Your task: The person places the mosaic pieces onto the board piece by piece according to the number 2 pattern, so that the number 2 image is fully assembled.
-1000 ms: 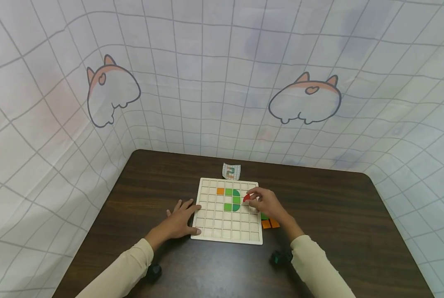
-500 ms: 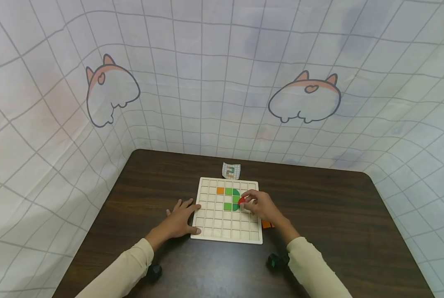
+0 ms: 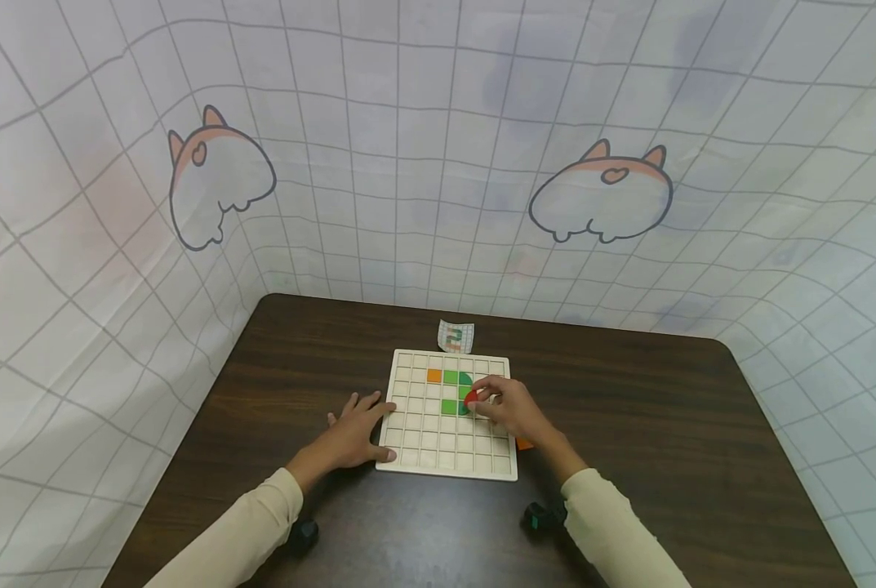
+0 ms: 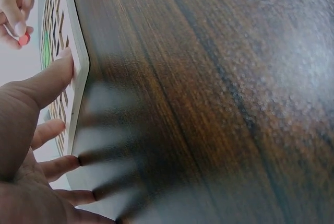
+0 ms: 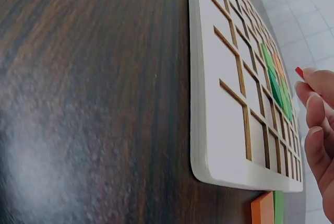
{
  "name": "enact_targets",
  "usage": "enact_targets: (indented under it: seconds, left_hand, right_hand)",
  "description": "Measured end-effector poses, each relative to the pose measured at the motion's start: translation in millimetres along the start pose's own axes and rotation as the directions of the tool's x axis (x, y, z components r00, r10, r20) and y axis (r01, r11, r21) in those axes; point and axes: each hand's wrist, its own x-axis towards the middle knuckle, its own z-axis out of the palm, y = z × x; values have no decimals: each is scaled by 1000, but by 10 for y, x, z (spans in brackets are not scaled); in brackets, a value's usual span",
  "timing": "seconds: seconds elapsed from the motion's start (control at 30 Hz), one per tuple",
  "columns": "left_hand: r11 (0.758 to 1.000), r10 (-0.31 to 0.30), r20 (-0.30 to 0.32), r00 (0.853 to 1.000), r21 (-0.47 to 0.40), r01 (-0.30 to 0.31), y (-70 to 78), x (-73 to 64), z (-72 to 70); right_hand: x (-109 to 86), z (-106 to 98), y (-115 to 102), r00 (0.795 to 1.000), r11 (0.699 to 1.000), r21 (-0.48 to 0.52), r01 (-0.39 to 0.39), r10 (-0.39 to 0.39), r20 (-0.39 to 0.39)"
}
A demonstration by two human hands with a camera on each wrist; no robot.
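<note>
A cream grid board [image 3: 438, 467] lies on the dark wooden table. Spread fingers of my left hand [image 3: 351, 434] rest along its left edge, thumb and index finger touching the rim. Above the board, my right hand [image 3: 513, 408] pinches a red tile [image 3: 470, 398] with a curved edge between thumb and fingertips. In the right wrist view the red tile [image 5: 299, 72] appears raised off the board. Set into the grid are an orange square tile [image 3: 434, 376], light green square tiles [image 3: 448, 407] and dark green rounded tiles [image 3: 466, 379]. The red tile partly hides the lower dark green one.
Loose orange [image 5: 262, 209] and green [image 5: 278, 207] tiles lie beside the board's right edge, mostly hidden by the right arm in the head view. A small pattern card [image 3: 455, 336] sits behind the board. Black objects [image 3: 304, 536] show beside both forearms. A patterned curtain [image 3: 423, 163] encloses the table.
My right hand has shifted left across the board, carrying the red tile from right of the green tiles to over their lower right part. The left hand stays in place.
</note>
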Motion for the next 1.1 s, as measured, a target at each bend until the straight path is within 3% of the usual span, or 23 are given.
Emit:
enact_targets:
  seconds: [0.27,0.57,1.1]
  left_hand:
    - [1000,3,2,1000,5,-3,7,-13,-19]
    - [1000,-2,1,1000,7,2,10,-17,-24]
    - [1000,-4,16,1000,11,4,-13,3,3]
  right_hand:
    - [29,90,-40,1000,999,42,1,0,-25]
    - [73,187,-137,1000,995,102,-2,0,16]
    - [144,420,-252,999,1000,19,-11,11,-36]
